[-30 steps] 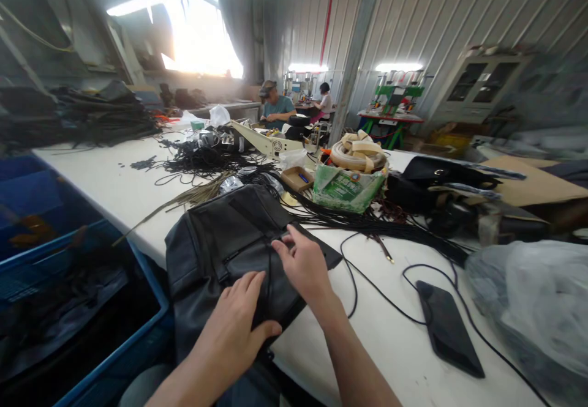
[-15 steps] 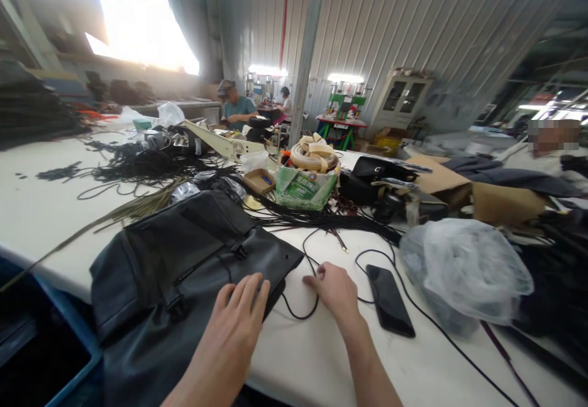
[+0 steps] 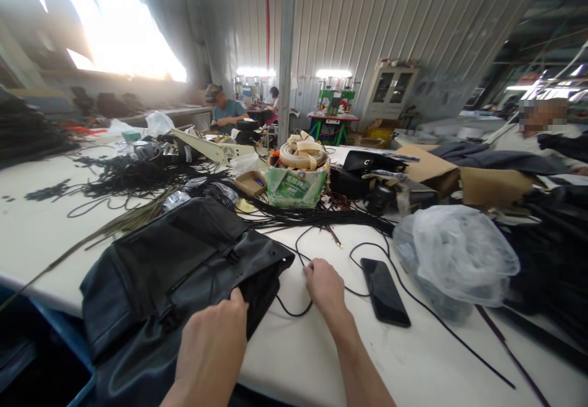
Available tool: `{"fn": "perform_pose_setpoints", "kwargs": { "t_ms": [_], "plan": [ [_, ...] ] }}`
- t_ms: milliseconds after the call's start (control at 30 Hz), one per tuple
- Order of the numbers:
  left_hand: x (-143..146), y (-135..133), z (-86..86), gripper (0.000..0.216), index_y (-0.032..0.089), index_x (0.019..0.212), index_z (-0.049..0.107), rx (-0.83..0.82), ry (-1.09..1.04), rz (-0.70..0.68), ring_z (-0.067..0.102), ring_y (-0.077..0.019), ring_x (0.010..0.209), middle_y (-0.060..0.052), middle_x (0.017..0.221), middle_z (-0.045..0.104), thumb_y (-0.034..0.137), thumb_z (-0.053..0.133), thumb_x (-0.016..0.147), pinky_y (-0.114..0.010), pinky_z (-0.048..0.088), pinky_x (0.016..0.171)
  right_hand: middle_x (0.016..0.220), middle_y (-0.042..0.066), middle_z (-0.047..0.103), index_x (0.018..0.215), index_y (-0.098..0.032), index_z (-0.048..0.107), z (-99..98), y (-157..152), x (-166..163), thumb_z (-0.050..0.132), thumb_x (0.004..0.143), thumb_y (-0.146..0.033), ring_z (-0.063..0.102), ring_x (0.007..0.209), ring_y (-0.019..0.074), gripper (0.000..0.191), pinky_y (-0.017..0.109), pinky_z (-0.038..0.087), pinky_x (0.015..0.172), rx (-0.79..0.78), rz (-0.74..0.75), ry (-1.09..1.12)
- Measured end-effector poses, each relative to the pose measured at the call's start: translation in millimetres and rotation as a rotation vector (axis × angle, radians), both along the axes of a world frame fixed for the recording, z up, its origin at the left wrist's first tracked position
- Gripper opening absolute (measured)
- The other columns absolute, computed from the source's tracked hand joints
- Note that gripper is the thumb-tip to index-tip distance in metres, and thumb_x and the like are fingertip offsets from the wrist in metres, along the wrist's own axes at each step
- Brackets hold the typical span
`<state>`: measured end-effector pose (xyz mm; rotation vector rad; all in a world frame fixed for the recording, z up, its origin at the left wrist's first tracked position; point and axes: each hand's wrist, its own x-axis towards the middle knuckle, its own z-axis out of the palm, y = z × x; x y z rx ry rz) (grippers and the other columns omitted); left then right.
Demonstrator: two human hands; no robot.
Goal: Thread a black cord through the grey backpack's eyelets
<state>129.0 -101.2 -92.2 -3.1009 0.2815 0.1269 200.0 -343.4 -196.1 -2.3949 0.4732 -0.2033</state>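
Observation:
A black bag with buckled straps lies on the white table at the left. My left hand is closed on the edge of its opening, thumb on top and the other fingers hidden inside or beneath. The edge is raised there, and the dark inside shows. To the right of the bag, my right hand is closed in a pinch on a thin black cord. The cord loops from beside the bag, past this hand, towards the phone. A black phone lies flat to the right of my right hand.
Behind the bag runs a bundle of black cords, with a green carton holding coiled tape beyond it. A clear plastic bag sits at right. Co-workers are seated in the background; another person is at far right.
My left hand has gone from lying with fingers stretched over the bag to gripping its opening edge, which has lifted. The right hand stays at the cord. The view has shifted slightly.

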Motion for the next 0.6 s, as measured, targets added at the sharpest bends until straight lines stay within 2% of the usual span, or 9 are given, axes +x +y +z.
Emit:
{"fn": "perform_pose_setpoints", "kwargs": {
  "t_ms": [100,133,200,267,333,400,467,533,600],
  "plan": [
    [2.4,-10.7,4.9,0.041,0.008,0.114,0.074,-0.129,0.103,0.067,0.084,-0.0443,0.089,-0.025,0.092,0.083,0.028,0.039,0.112,-0.048,0.058,0.073,0.095,0.011,0.077,0.095,-0.02,0.07,2.4,-0.1,-0.2,0.056,0.106,-0.036,0.07,0.09,0.026,0.025,0.037,0.051,0.084,0.185,-0.025,-0.199],
    [3.8,-12.7,3.5,0.044,0.005,0.125,0.07,-0.186,0.127,0.095,0.084,-0.0443,0.092,-0.027,0.098,0.084,0.031,0.038,0.111,-0.049,0.059,0.077,0.095,0.011,0.076,0.102,-0.019,0.069,5.2,-0.5,-0.2,0.051,0.109,-0.043,0.069,0.086,0.0247,0.031,0.036,0.052,0.081,0.261,-0.021,-0.269],
    [8.0,-14.5,-4.2,0.059,-0.004,0.153,0.05,-0.344,0.124,0.125,0.082,-0.0426,0.108,-0.033,0.119,0.081,0.034,0.039,0.11,-0.05,0.061,0.089,0.096,0.01,0.075,0.118,-0.016,0.066,13.5,0.8,-1.8,0.047,0.11,-0.056,0.064,0.075,0.021,0.044,0.033,0.053,0.071,0.413,0.009,-0.384],
    [14.3,-13.9,-15.2,0.071,-0.004,0.165,0.035,-0.552,0.091,0.099,0.073,-0.0393,0.134,-0.035,0.145,0.07,0.036,0.041,0.107,-0.049,0.056,0.108,0.093,0.008,0.073,0.127,-0.015,0.064,23.4,7.7,-8.7,0.05,0.108,-0.062,0.056,0.063,0.017,0.053,0.03,0.048,0.059,0.532,0.06,-0.449],
    [21.7,-11.7,-23.9,0.067,0.002,0.159,0.05,-0.777,0.125,0.063,0.063,-0.037,0.147,-0.03,0.157,0.064,0.043,0.041,0.106,-0.049,0.049,0.12,0.091,0.006,0.073,0.124,-0.016,0.067,30.3,22.5,-23.3,0.057,0.107,-0.063,0.052,0.06,0.0147,0.051,0.027,0.045,0.055,0.637,0.124,-0.479],
    [28.8,-8.7,-27.8,0.066,0.011,0.141,0.07,-0.991,0.224,0.103,0.065,-0.0373,0.143,-0.023,0.151,0.071,0.056,0.035,0.108,-0.051,0.048,0.122,0.088,0.006,0.074,0.115,-0.017,0.071,28.9,45.3,-44.2,0.067,0.104,-0.059,0.056,0.064,0.0154,0.044,0.027,0.046,0.057,0.777,0.186,-0.484],
    [33.8,-6.0,-28.9,0.072,0.016,0.129,0.078,-1.157,0.271,0.186,0.066,-0.0368,0.142,-0.018,0.146,0.076,0.067,0.033,0.107,-0.051,0.047,0.124,0.086,0.007,0.076,0.109,-0.019,0.071,17.0,72.7,-66.3,0.073,0.102,-0.056,0.063,0.07,0.0177,0.038,0.027,0.049,0.06,0.945,0.229,-0.459],
    [36.5,-4.7,-30.3,0.073,0.018,0.127,0.08,-1.237,0.261,0.248,0.063,-0.0365,0.145,-0.015,0.146,0.076,0.073,0.038,0.104,-0.05,0.044,0.127,0.083,0.006,0.077,0.104,-0.021,0.067,-1.8,99.1,-84.0,0.076,0.1,-0.058,0.067,0.069,0.0193,0.038,0.028,0.052,0.061,1.074,0.293,-0.407],
    [37.2,-5.4,-33.8,0.072,0.016,0.129,0.078,-1.232,0.282,0.208,0.068,-0.0366,0.136,-0.016,0.134,0.08,0.074,0.048,0.101,-0.048,0.049,0.121,0.077,0.004,0.076,0.096,-0.022,0.067,-19.8,119.2,-94.6,0.077,0.097,-0.061,0.068,0.067,0.02,0.04,0.028,0.054,0.062,1.068,0.334,-0.407]
  ]
}}
